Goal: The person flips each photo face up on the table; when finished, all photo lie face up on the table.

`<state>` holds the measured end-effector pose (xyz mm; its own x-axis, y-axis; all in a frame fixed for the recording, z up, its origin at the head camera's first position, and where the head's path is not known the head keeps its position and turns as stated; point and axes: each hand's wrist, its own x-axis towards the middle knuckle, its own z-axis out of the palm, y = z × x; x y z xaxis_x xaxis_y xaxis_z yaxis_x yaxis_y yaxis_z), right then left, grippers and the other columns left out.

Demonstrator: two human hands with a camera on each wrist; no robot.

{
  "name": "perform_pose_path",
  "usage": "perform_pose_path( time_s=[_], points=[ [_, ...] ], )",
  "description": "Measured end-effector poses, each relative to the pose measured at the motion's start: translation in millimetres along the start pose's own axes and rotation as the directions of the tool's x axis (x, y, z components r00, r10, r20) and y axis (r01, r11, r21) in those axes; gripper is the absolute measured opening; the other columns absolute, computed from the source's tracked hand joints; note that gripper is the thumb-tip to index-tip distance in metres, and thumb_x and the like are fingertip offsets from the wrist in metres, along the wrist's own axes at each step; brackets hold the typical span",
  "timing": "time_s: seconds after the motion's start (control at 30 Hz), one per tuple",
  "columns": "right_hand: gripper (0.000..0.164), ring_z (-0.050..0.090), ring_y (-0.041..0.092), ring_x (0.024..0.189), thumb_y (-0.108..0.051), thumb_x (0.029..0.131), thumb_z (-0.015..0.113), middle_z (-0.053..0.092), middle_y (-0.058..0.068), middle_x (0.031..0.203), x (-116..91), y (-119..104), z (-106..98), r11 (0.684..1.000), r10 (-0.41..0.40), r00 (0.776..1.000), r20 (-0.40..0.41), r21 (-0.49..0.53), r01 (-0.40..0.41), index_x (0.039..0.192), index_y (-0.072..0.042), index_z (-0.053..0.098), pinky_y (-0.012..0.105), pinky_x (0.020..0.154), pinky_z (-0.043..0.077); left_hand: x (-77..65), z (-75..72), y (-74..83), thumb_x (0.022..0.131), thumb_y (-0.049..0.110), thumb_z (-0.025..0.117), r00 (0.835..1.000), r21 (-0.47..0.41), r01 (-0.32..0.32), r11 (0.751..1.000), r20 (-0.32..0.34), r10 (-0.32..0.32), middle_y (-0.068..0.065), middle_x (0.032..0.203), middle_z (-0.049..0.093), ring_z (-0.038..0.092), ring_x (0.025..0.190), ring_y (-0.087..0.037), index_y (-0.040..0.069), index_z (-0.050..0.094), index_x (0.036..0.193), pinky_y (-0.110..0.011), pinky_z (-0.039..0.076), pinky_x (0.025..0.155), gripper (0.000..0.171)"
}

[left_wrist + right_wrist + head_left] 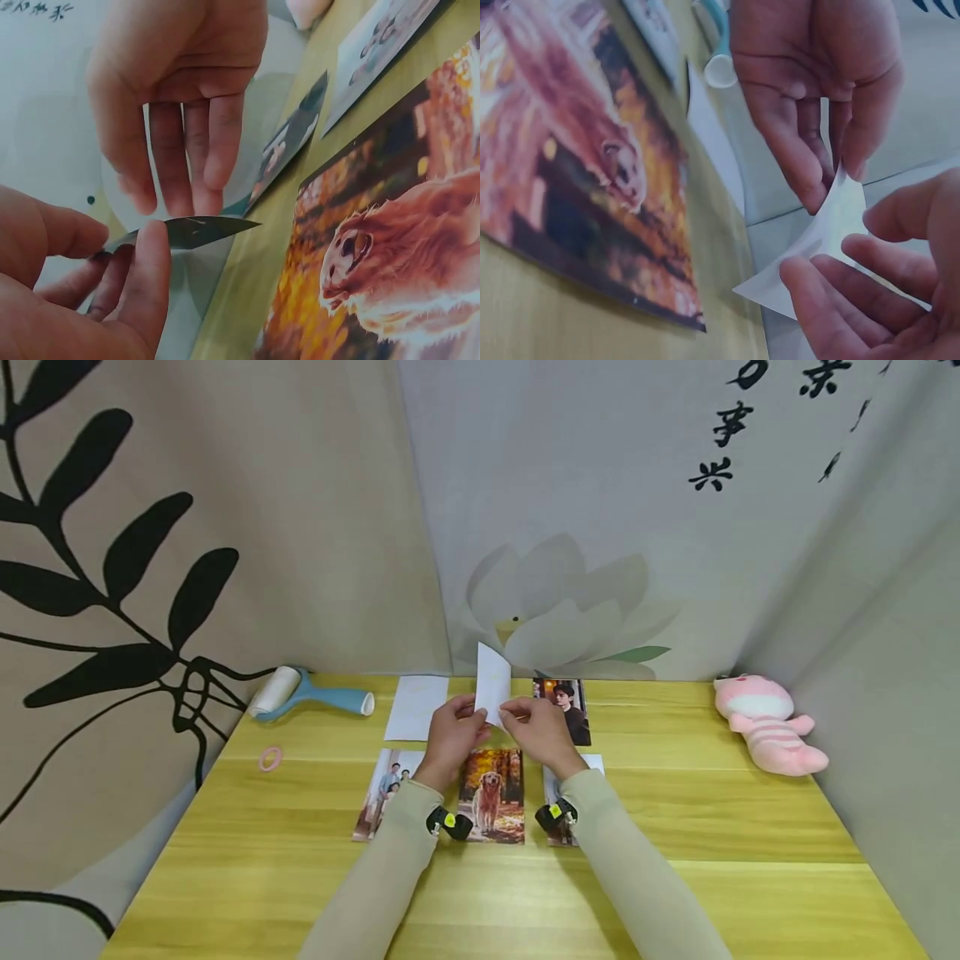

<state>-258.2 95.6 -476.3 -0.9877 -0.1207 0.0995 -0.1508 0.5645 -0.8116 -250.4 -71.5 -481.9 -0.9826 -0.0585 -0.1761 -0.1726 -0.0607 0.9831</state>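
A photo print stands raised and bent between both hands, its white back towards the head camera. My left hand pinches its lower left part. Thumb and forefinger of my right hand pinch its lower right edge. In the left wrist view the photo's dark side shows, seen nearly edge-on. Below the hands lies a dog photo. A family photo lies left of it, partly under the left forearm. Another photo is mostly covered by the right wrist.
At the back lie a white sheet on the left and a photo of a person on the right. A blue lint roller and a pink ring are at the left. A pink plush toy lies far right. Curtains hang behind the table.
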Motion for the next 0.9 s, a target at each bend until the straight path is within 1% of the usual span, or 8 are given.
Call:
perform_pose_path(
  time_s=[0.13,0.27,0.4,0.5,0.6,0.7,0.8,0.9],
  points=[
    [0.025,0.076,0.024,0.097,-0.030,0.104,0.068,0.080,0.006,0.109,-3,-2,-5,0.997,0.035,0.999,0.019,0.068,-0.036,0.119,-0.015,0.080,0.040,0.082,0.062,-4.8,2.5,2.6,0.106,0.013,0.065,0.999,0.003,-0.026,1.000,0.035,0.025,-0.021,0.137,0.063,0.073,0.111,-0.034,0.003,0.059,0.147,-0.031,0.065,0.087,0.043],
    [0.030,0.078,0.028,0.099,-0.034,0.106,0.067,0.079,0.011,0.111,-5,-3,-10,0.969,0.096,0.993,0.066,0.221,-0.108,0.122,-0.012,0.078,0.043,0.086,0.065,-8.9,5.8,4.2,0.105,0.016,0.066,0.991,0.025,-0.089,0.996,0.098,0.086,-0.021,0.137,0.065,0.071,0.116,-0.033,0.003,0.061,0.145,-0.033,0.064,0.089,0.042],
    [0.033,0.079,0.027,0.103,-0.033,0.107,0.063,0.077,0.012,0.123,-7,-5,-15,0.934,0.122,0.986,0.114,0.323,-0.153,0.126,-0.009,0.076,0.045,0.092,0.064,-12.7,7.7,3.9,0.104,0.023,0.070,0.979,0.094,-0.161,0.983,0.141,0.147,-0.017,0.136,0.068,0.070,0.119,-0.031,0.008,0.064,0.144,-0.036,0.064,0.092,0.044],
    [0.035,0.079,0.026,0.101,-0.033,0.108,0.060,0.075,0.014,0.126,-9,-8,-19,0.917,0.125,0.985,0.123,0.366,-0.162,0.128,-0.007,0.075,0.044,0.091,0.064,-15.7,8.9,4.1,0.102,0.029,0.073,0.968,0.182,-0.219,0.959,0.166,0.190,-0.011,0.136,0.069,0.069,0.120,-0.029,0.013,0.065,0.144,-0.039,0.063,0.093,0.045],
    [0.038,0.080,0.024,0.096,-0.035,0.109,0.059,0.075,0.016,0.120,-11,-11,-23,0.900,0.138,0.982,0.129,0.397,-0.179,0.128,-0.006,0.074,0.044,0.088,0.065,-17.9,10.3,3.9,0.099,0.033,0.077,0.960,0.259,-0.260,0.930,0.174,0.220,-0.005,0.132,0.070,0.068,0.116,-0.026,0.019,0.069,0.140,-0.039,0.062,0.088,0.044],
    [0.040,0.079,0.022,0.090,-0.038,0.107,0.062,0.075,0.018,0.114,-13,-13,-25,0.896,0.152,0.978,0.142,0.399,-0.197,0.126,-0.005,0.074,0.043,0.086,0.065,-19.4,12.8,2.6,0.095,0.032,0.082,0.957,0.294,-0.279,0.914,0.157,0.242,-0.004,0.126,0.071,0.068,0.110,-0.024,0.022,0.071,0.136,-0.037,0.061,0.082,0.043],
    [0.040,0.079,0.021,0.084,-0.038,0.104,0.068,0.076,0.020,0.111,-15,-16,-25,0.903,0.156,0.978,0.135,0.381,-0.197,0.125,-0.004,0.074,0.045,0.084,0.066,-20.3,16.7,1.4,0.093,0.031,0.084,0.951,0.328,-0.309,0.893,0.138,0.278,-0.005,0.121,0.071,0.067,0.104,-0.022,0.021,0.072,0.132,-0.034,0.059,0.077,0.042],
    [0.037,0.079,0.021,0.081,-0.031,0.101,0.073,0.078,0.020,0.112,-16,-16,-24,0.918,0.157,0.982,0.108,0.351,-0.186,0.125,-0.002,0.074,0.046,0.081,0.066,-21.4,20.5,0.9,0.091,0.027,0.086,0.941,0.361,-0.338,0.869,0.117,0.318,-0.004,0.115,0.071,0.065,0.099,-0.021,0.019,0.073,0.129,-0.033,0.056,0.076,0.041]
  ],
)
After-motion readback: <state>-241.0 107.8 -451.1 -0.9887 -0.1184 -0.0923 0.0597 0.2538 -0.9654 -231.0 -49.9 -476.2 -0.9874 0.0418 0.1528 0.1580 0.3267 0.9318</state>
